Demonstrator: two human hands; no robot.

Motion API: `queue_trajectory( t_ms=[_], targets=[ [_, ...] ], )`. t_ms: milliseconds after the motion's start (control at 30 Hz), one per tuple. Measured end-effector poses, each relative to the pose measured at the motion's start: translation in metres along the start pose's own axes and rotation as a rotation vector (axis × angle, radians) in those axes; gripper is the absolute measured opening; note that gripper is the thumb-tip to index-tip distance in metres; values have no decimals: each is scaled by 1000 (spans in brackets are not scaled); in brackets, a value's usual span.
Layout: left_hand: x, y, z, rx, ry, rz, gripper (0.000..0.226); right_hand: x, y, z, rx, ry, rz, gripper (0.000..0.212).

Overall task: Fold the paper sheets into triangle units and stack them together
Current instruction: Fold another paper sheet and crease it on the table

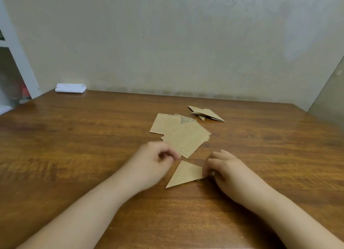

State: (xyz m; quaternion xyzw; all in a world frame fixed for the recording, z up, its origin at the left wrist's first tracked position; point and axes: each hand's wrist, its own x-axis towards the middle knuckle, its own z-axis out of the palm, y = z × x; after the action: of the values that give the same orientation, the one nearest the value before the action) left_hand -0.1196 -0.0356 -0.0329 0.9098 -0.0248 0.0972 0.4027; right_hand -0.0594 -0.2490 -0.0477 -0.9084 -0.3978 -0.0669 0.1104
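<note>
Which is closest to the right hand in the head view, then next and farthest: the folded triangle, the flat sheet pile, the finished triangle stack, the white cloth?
From the right hand:
1. Folded triangle, touching its fingertips, just left.
2. Flat sheet pile, beyond, slightly left.
3. Finished triangle stack, farther back.
4. White cloth, far left corner by the wall.

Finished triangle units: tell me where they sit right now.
In the head view, the finished triangle units lie on the table at far right of centre, just beyond the pile of flat sheets and short of the wall.
</note>
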Motion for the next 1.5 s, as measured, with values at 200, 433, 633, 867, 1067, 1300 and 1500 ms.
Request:
queue_trajectory(
  t_ms=[200, 433, 633, 867, 1067, 1300, 1500],
  targets=[
    [3, 7, 31, 299, -199, -55, 7, 7, -10, 3, 242, -24, 193, 5],
    [1, 2, 23, 229, -229, -196, 10, 20, -10, 1, 356, -166, 421, 14],
    [-6, -13, 1, 199, -299, -226, 28, 16, 11, -9, 401, -238, 500, 10],
    [-7, -19, 3, 271, -269, -167, 20, 21, 20, -17, 444, -358, 606, 14],
    [-13, -21, 8, 316, -204, -99, 25, 20, 13, -17, 426, -250, 551, 8],
    [-21, -22, 17, 458, -163, 62, 30, 26, -13, -4, 251, -268, 530, 22],
    [2, -30, 2, 407, -70, 25, 42, 15, 14, -22, 617, -34, 600, 13]
  ],
)
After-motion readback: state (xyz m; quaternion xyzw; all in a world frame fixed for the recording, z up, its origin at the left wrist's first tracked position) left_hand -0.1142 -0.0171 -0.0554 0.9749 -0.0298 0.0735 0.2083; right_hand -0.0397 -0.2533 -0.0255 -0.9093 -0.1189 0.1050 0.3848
